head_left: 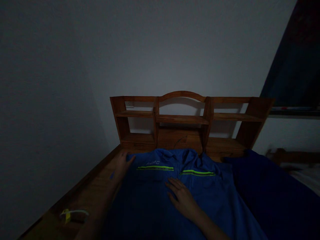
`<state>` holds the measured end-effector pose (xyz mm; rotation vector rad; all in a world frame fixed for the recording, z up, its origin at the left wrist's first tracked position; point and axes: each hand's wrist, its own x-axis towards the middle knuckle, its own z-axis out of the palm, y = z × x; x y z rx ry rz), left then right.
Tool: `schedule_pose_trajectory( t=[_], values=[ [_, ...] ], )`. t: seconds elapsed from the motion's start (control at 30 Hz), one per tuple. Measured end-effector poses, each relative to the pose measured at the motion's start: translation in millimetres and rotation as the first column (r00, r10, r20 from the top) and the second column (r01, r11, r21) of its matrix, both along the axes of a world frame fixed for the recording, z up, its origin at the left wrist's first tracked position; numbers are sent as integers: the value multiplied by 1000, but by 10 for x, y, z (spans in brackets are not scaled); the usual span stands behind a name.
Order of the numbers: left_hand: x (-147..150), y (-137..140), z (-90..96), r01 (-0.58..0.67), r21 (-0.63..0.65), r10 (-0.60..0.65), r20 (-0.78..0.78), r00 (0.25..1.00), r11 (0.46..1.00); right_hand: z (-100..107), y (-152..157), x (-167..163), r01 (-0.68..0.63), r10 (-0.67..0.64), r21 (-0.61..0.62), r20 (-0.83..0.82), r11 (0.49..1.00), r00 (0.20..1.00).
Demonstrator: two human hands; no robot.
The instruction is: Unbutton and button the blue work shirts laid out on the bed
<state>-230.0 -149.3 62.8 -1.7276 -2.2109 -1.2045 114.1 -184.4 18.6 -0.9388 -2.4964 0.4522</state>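
A blue work jacket [150,193] with yellow-green stripes across the chest and pale lettering lies spread on a wooden desk [100,186], its collar toward the shelf. At its upper left edge, near the shoulder, rests my left hand [123,164], thumb apart from the fingers. My right hand [181,196] lies flat on the jacket's front, just below the stripes near the middle, fingers stretched out. Neither hand appears to grip the cloth. The lower part of the jacket runs out of view and is dark.
Behind the jacket stands a wooden shelf unit [182,119] against the pale wall [150,50]. Dark blue cloth [272,193] hangs or lies at the right. A whitish curved item with a yellow part [67,216] is on the desk at lower left.
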Motion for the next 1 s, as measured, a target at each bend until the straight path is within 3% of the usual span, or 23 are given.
schedule_pose_trajectory(
  t=[0.07, 0.17, 0.27, 0.37, 0.5, 0.6, 0.73, 0.8, 0.87, 0.93, 1.0],
  values=[
    [376, 126, -63, 133, -2, -132, -69, 989, 991, 2, -8, -1, 1, -1, 2, 1, 1000, 1000],
    [1074, 320, -87, 363, -39, -357, -296, 886, 931, 12, -11, -3, -7, 7, 1, 0, 1000, 1000],
    [1666, 503, -143, 268, -104, -287, -396, 872, 958, 35, -4, -1, -4, 4, -9, -17, 1000, 1000],
    [1944, 683, -271, 101, -169, -165, -424, 890, 980, 38, -11, 12, 7, -8, -16, -52, 1000, 999],
    [1902, 872, -443, 0, -162, -55, -333, 941, 987, -68, -39, 13, 11, -12, -10, -101, 1000, 995],
    [1772, 946, -513, 23, -95, -41, -189, 981, 995, -125, 40, -23, 43, -47, -26, -180, 999, 982],
    [1658, 988, -526, 102, 38, -102, 19, 995, 994, 100, 486, -39, 175, -161, 9, -344, 985, 925],
    [1637, 1000, -518, 98, 77, -106, 103, 989, 992, 253, 825, 14, 327, -256, 117, -402, 938, 879],
    [1621, 1015, -521, 75, 102, -90, 153, 984, 992, 307, 1149, 106, 493, -366, 228, -434, 839, 823],
    [1596, 1039, -544, 48, 108, -65, 167, 984, 993, 227, 1393, 202, 583, -443, 300, -422, 755, 791],
    [1564, 1074, -582, 45, 65, -56, 170, 984, 997, 63, 1537, 275, 590, -477, 342, -363, 731, 801]
  ],
)
